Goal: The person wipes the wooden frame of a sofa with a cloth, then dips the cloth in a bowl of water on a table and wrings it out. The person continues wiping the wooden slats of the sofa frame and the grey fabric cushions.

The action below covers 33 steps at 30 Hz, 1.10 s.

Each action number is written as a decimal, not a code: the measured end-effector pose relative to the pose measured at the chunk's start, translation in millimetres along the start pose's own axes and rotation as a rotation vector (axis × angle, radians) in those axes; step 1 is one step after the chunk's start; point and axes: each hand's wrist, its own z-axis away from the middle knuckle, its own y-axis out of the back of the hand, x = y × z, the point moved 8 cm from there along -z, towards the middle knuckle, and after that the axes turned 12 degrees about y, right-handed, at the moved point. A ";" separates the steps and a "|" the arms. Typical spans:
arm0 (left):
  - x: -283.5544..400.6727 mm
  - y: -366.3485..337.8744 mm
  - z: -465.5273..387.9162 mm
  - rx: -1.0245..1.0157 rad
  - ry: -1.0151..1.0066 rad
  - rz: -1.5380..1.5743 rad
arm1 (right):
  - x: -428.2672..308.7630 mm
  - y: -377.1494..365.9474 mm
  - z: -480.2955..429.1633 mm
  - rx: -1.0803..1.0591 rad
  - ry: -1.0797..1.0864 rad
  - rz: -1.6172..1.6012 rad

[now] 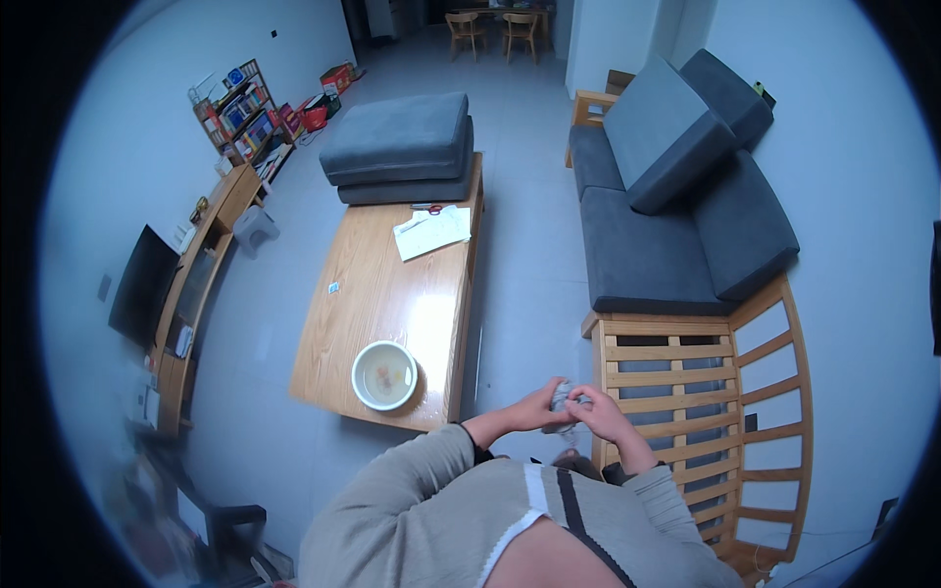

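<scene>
A bunched grey cloth point(562, 395) is held up in front of my body, between the coffee table and the wooden sofa frame. My left hand point(538, 409) grips it from the left side. From the right, my right hand point(599, 413) pinches the cloth with thumb and fingers. A loose end of the cloth dangles below my hands. Left of them, a white basin point(384, 375) of cloudy water stands near the close end of the wooden coffee table point(353, 294). What lies in its water is too blurred to name.
To my right is the bare slatted sofa frame point(670, 401); grey cushions point(647, 250) lie piled farther along it. More cushions point(401, 140) are stacked on the table's far end, near papers point(434, 234) and red-handled scissors point(434, 210). A plastic stool point(255, 226) stands by the TV cabinet point(213, 242).
</scene>
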 end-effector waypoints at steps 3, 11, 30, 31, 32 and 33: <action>-24.6 41.0 -1.4 0.057 0.130 0.111 | -52.5 3.0 -47.7 -0.127 0.113 0.190; -40.6 164.0 -33.7 0.404 0.268 0.119 | -275.5 166.5 -146.4 0.361 1.054 0.388; 91.1 256.0 -334.3 0.191 0.457 -0.162 | -351.2 441.6 -197.2 0.365 1.770 0.166; 92.8 258.6 -347.1 0.155 0.462 -0.191 | -344.5 449.7 -200.7 0.406 1.764 0.209; 95.5 263.0 -358.7 0.142 0.474 -0.207 | -338.6 454.2 -207.1 0.448 1.749 0.264; 100.8 271.0 -372.7 0.147 0.466 -0.336 | -332.4 458.7 -215.3 0.488 1.734 0.314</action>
